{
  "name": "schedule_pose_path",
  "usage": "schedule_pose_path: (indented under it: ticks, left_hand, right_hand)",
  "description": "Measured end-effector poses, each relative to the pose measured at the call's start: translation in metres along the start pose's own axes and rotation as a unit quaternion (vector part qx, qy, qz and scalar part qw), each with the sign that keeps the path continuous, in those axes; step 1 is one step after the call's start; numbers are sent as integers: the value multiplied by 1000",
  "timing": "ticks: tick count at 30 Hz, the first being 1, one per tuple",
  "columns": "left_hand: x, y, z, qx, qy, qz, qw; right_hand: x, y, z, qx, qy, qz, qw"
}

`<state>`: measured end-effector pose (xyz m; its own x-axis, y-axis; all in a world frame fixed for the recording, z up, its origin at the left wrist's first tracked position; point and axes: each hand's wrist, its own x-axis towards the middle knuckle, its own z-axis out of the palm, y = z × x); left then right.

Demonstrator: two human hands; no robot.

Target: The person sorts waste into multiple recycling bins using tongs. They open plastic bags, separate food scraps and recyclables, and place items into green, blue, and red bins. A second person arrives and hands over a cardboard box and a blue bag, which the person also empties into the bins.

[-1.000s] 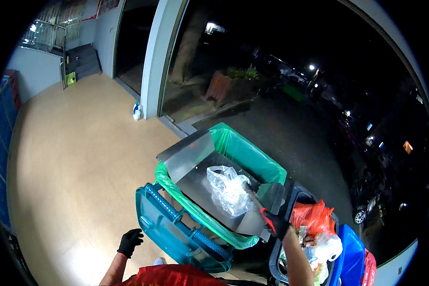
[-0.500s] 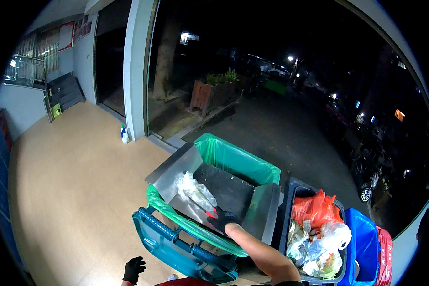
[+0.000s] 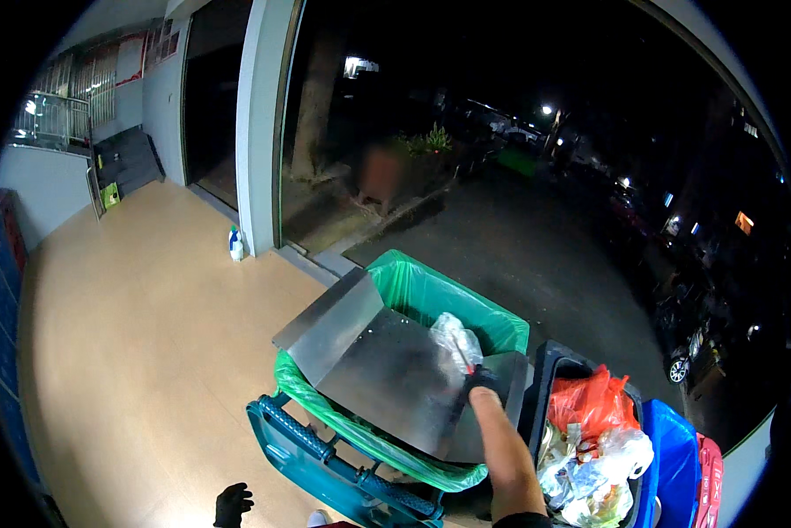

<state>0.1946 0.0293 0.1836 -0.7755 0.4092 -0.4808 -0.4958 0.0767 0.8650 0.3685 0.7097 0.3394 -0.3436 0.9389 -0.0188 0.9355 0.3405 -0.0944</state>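
Note:
My right hand (image 3: 482,381), in a black glove, is closed round red-handled tongs (image 3: 469,366). The jaws are partly hidden against a crumpled clear and white plastic bag (image 3: 453,331), which is over the right side of a metal tray (image 3: 373,365). The tray has raised sloping sides and sits across the top of a bin lined with a green bag (image 3: 402,275). Small white crumbs lie on the tray. My left hand (image 3: 234,506), also black-gloved, hangs low over the floor with its fingers apart, holding nothing.
The bin's teal lid (image 3: 303,453) hangs down on my side. To the right stand a dark bin (image 3: 539,387) heaped with red and white plastic bags (image 3: 592,400), a blue bin (image 3: 673,458) and a red one (image 3: 709,480). A white bottle (image 3: 235,245) stands by the pillar.
My right hand has moved the tongs and the plastic bag rightward and away from me, from the tray's left part to its right side. My left hand stays low and has shifted slightly.

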Motion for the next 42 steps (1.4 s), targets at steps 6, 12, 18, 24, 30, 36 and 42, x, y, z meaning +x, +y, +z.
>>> schedule_pose_path:
  ticks: [6,12,18,24,30,36,42]
  left_hand:
    - [20,-18,5,1,-27,-32,999]
    - [49,-12,26,3,-69,-43,997]
    - [58,-22,25,40,-91,-56,993]
    - [45,-7,36,99,-192,11,976]
    - [82,-22,72,148,-203,-66,966]
    - [88,-33,126,240,-258,-84,932]
    - [67,-41,158,267,-410,-33,871]
  right_hand:
    - [-57,49,-115,-53,81,-77,992]
    - [-117,60,-122,-309,-2,-173,935]
    - [-64,2,-87,-79,22,-42,996]
    - [-85,83,-114,79,79,20,994]
    - [-221,205,-182,94,152,89,980]
    - [-320,307,-154,49,46,211,975]
    - [-351,321,-89,18,-100,165,981]
